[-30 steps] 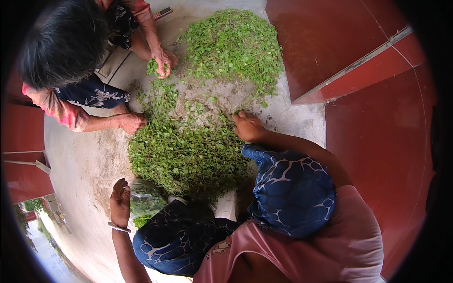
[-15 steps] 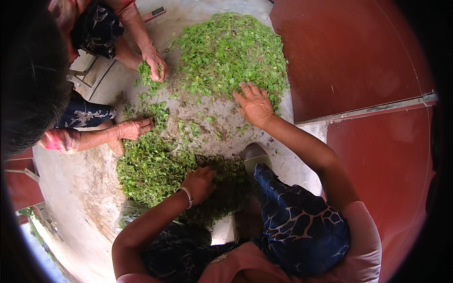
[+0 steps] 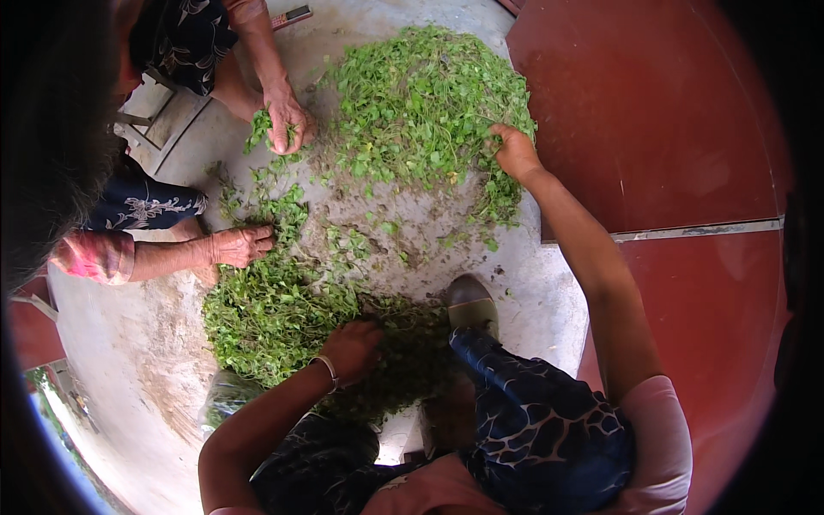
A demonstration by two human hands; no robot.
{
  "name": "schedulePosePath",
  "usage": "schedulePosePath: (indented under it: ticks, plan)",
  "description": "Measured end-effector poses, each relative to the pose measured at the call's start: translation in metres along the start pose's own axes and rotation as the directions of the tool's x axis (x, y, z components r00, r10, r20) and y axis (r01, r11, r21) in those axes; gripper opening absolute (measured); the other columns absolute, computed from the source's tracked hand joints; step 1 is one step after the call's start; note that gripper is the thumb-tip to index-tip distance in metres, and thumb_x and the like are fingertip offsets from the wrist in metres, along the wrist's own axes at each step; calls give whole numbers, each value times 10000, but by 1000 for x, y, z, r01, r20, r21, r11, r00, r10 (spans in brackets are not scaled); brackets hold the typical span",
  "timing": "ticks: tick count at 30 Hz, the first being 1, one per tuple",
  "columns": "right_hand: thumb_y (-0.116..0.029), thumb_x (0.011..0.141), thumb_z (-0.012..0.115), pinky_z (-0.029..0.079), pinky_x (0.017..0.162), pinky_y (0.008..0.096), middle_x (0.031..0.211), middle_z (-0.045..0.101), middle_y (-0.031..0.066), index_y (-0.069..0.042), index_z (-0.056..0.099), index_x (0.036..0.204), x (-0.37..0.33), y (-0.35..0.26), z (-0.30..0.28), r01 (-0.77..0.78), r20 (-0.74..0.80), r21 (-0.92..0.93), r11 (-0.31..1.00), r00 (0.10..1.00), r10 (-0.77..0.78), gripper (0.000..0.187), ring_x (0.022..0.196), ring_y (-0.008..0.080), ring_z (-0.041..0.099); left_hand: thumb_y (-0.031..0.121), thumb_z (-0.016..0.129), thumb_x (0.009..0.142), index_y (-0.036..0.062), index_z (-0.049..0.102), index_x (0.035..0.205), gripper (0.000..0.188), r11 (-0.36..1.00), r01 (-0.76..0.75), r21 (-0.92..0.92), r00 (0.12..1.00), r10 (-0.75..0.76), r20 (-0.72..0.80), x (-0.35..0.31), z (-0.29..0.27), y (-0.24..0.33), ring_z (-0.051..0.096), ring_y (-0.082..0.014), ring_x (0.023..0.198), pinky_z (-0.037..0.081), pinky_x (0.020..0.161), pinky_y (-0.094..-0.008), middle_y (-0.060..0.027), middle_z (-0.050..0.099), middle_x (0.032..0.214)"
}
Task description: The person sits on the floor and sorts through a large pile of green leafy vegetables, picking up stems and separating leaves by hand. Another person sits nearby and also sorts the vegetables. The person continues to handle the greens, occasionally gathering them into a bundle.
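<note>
My right hand [image 3: 517, 154] is at the right edge of the far heap of leafy green sprigs [image 3: 421, 103]. Its fingers are curled in and pinch some of the greens there. Close to my body, my left hand [image 3: 354, 350], with a bracelet on the wrist, rests over the near heap of greens [image 3: 275, 322]. Shadow hides its fingers, so I cannot make out whether they grip anything. Across from me, a person's hand [image 3: 287, 120] holds a small bunch of greens. That person's other hand [image 3: 243, 246] touches the near heap's upper edge.
Loose sprigs and dirt lie scattered on the concrete floor [image 3: 412, 236] between the heaps. My shoe [image 3: 472, 305] stands just right of the near heap. Red panels [image 3: 652, 112] border the right side. A phone-like object [image 3: 292, 16] lies at the back, and a clear plastic bag [image 3: 227, 396] sits lower left.
My right hand has moved right and slightly farther away along the far heap, from spread fingers to curled ones. My left hand has shifted slightly toward me. The other person's hands look nearly unchanged.
</note>
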State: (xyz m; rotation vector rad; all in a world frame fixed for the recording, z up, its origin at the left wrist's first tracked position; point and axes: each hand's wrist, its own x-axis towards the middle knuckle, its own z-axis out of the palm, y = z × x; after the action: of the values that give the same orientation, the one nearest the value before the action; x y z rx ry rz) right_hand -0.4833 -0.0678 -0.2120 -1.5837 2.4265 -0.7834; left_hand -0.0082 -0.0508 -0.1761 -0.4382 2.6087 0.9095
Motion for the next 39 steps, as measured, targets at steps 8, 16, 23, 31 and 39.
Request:
schedulePosePath:
  ticks: [8, 16, 23, 31, 39]
  plan:
    - [-139, 869, 643, 437, 620, 222, 879, 586, -60, -112, 605, 976, -6, -107, -100, -377, 212, 660, 650, 923, 320, 117, 794, 50, 496, 250, 661, 759, 103, 484, 1235, 529, 999, 26, 26, 1000, -26, 17, -22, -3, 3, 434, -316, 1207, 354, 983, -531, -112, 457, 1299]
    - [-124, 837, 678, 427, 750, 223, 896, 611, -46, -98, 630, 935, -9, -187, -172, 15, -69, 839, 543, 994, 80, 113, 809, 55, 527, 247, 665, 746, 109, 480, 1241, 546, 995, 28, 94, 1000, -28, 0, -19, 9, 0, 424, -315, 1223, 353, 990, -531, -112, 450, 1311]
    - [-135, 837, 679, 452, 812, 247, 926, 618, -38, -95, 622, 980, -46, -232, -164, 56, -19, 901, 430, 996, -89, 160, 894, 79, 556, 202, 578, 789, 102, 496, 1240, 469, 987, 134, 93, 987, -142, 81, -20, 2, 10, 385, -300, 1265, 299, 1038, -538, -116, 434, 1332]
    - [-215, 830, 624, 442, 914, 373, 1173, 560, 182, -79, 545, 1190, -145, -111, -37, 123, 562, 33, 992, 818, -120, 393, 1078, 349, 537, 209, 566, 813, 103, 492, 1255, 460, 981, 161, 113, 987, -162, 7, -26, 11, 17, 375, -310, 1279, 287, 1054, -498, -124, 428, 1347]
    - [-208, 837, 604, 478, 740, 400, 972, 594, 122, -98, 592, 1016, -124, -159, -25, 178, 399, 112, 978, 893, -208, 212, 853, 323, 593, 185, 514, 847, 92, 480, 1268, 432, 983, 132, 130, 991, -133, -5, -39, 16, 18, 342, -298, 1304, 251, 1082, -474, -127, 411, 1361]
